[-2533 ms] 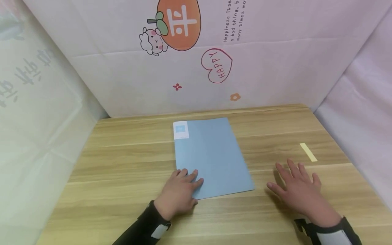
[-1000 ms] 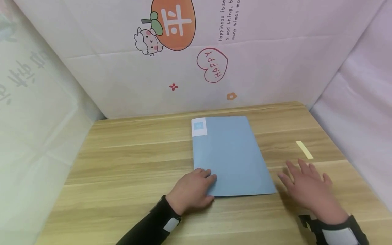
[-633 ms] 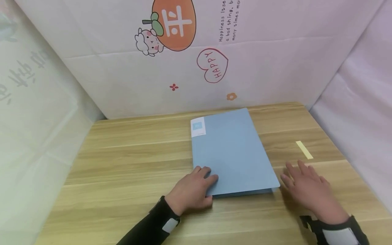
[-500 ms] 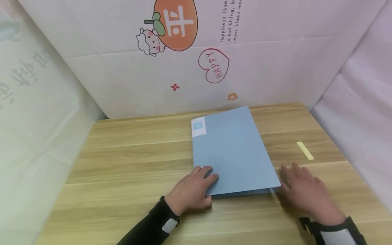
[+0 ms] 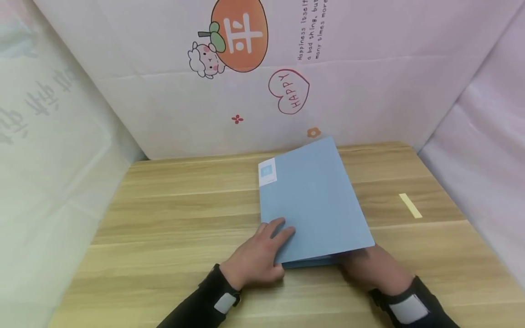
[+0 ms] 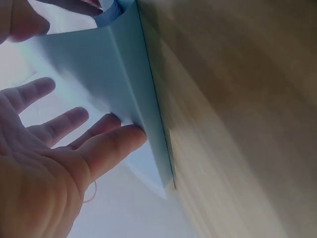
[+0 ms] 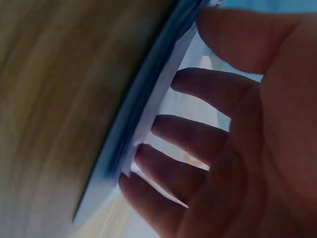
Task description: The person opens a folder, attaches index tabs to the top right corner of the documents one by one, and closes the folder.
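Observation:
A blue folder (image 5: 313, 196) with a white label (image 5: 268, 171) at its far left corner lies on the wooden table, its front cover lifted along the right side. My left hand (image 5: 258, 255) rests at the near left corner, spread fingers on the cover beside the spine (image 6: 141, 94). In the left wrist view its fingers are extended and touch the folder's outside. My right hand (image 5: 379, 269) reaches beneath the raised cover, its fingers hidden there from the head view. The right wrist view shows those fingers (image 7: 193, 136) extended, tips right at the inner sheets (image 7: 161, 89) above the back cover.
A pale yellow strip (image 5: 410, 206) is on the table (image 5: 176, 218) at the right. Behind the table hangs a white printed cloth (image 5: 164, 109), and pale sheets close off the left and right sides.
The folder has shifted to the right with my left hand, and its cover has lifted. My right hand has moved left from the bare wood to under the cover.

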The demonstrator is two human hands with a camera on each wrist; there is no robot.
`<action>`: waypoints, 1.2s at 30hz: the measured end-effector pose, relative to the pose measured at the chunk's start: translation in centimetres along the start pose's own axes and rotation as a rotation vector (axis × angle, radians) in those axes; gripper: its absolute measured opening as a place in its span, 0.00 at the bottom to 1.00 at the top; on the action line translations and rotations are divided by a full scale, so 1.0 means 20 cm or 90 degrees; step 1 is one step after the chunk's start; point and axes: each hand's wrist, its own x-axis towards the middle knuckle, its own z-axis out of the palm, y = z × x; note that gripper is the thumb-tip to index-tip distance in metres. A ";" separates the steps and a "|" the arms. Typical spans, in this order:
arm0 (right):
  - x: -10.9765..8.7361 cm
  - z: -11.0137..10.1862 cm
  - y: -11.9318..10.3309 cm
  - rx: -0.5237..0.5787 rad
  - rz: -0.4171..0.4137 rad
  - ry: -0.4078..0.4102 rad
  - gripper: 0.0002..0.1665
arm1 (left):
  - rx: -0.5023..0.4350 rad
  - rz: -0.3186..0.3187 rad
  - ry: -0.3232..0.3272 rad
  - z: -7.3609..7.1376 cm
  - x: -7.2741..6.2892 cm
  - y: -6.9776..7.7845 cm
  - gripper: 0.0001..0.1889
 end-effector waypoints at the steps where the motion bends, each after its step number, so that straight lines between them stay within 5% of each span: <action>1: 0.01 0.01 -0.01 0.009 0.009 -0.002 0.32 | -0.011 -0.001 0.006 0.00 0.00 0.00 0.44; 5: 0.04 0.01 -0.02 -0.006 0.032 -0.025 0.36 | -0.045 -0.031 0.041 0.02 -0.01 0.01 0.49; 10: 0.07 -0.02 -0.04 -0.093 0.080 -0.136 0.29 | -0.125 -0.113 0.087 0.03 -0.04 0.03 0.54; 18: 0.10 -0.03 -0.06 -0.118 0.115 -0.191 0.31 | -0.395 -0.192 0.167 0.02 -0.13 0.01 0.54; 24: 0.10 -0.04 -0.07 -0.122 0.103 -0.203 0.31 | -0.526 -0.185 0.280 -0.04 -0.22 -0.02 0.32; 29: 0.11 -0.03 -0.06 -0.128 0.094 -0.204 0.31 | -0.500 -0.175 0.400 -0.15 -0.31 -0.05 0.17; 32: 0.11 -0.03 -0.06 -0.125 0.096 -0.207 0.32 | -0.532 -0.152 0.473 -0.23 -0.36 -0.08 0.25; 36: 0.10 -0.03 -0.06 -0.123 0.100 -0.210 0.32 | -0.572 -0.193 0.564 -0.32 -0.43 -0.11 0.44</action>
